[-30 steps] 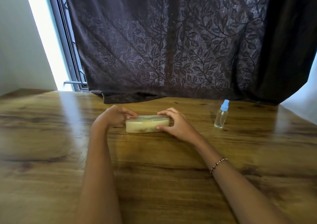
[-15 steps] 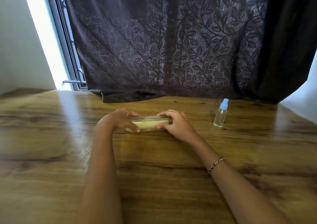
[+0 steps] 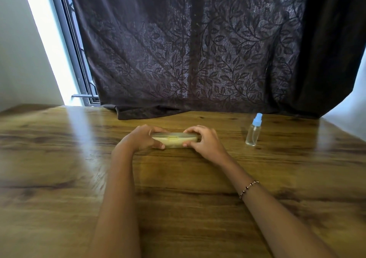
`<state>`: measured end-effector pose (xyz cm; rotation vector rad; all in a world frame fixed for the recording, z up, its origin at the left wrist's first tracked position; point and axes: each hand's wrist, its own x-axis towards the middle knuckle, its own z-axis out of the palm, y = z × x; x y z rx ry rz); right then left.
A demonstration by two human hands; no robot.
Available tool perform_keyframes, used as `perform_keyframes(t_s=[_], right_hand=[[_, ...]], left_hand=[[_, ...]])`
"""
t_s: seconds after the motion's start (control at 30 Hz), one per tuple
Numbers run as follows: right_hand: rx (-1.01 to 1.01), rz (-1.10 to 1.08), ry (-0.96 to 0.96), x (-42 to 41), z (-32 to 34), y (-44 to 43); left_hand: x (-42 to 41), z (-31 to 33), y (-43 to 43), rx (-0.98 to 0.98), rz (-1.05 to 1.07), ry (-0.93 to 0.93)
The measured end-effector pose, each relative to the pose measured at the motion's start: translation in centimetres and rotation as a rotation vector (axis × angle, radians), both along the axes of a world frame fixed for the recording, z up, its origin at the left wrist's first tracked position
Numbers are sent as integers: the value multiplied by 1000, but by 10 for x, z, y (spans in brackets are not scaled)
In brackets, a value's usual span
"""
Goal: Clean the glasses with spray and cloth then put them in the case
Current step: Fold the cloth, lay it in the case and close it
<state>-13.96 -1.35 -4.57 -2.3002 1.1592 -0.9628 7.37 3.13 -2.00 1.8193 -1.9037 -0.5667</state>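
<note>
A pale yellow translucent glasses case [image 3: 174, 140] lies closed on the wooden table [image 3: 59, 168], its long side and small clasp facing me. My left hand [image 3: 141, 138] grips its left end, fingers over the lid and thumb under the front. My right hand [image 3: 204, 140] grips the right end the same way. A clear spray bottle [image 3: 253, 132] with a blue cap stands upright to the right of the case, apart from my right hand. The glasses and cloth are not visible; what is inside the case cannot be made out.
A dark leaf-patterned curtain [image 3: 198, 60] hangs along the table's far edge, its hem resting on the wood. A window frame [image 3: 77, 63] and bright light are at the far left. A beaded bracelet [image 3: 248, 188] is on my right wrist.
The case has tipped from its wider face toward me onto its narrow front edge, and my left thumb has come round to the front of it. The bottle has not moved.
</note>
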Motion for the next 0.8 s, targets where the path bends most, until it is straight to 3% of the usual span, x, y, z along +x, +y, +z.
perform_keyframes(t_s=[0.1,0.2,0.3,0.4,0.6,0.8], right_hand=[[72,-16,-109,-7,3,-6],[406,38,-365,-20,9,-15],[504,47,-558,-43,17,-26],[479,9,-512,-62,18,-32],[442,-12,-428,-73,12,-39],[337,-129,-106,-75,6,-44]], left_hand=[[-12,-2,-4,-191,27,28],[-30,-3,-11,-423,-15,46],[-44,-8,-19,-460,-71,97],[-52,-12,-22,-349,-55,179],[-63,-18,-36,-264,-37,122],[-67,-23,-42,-265,-20,19]])
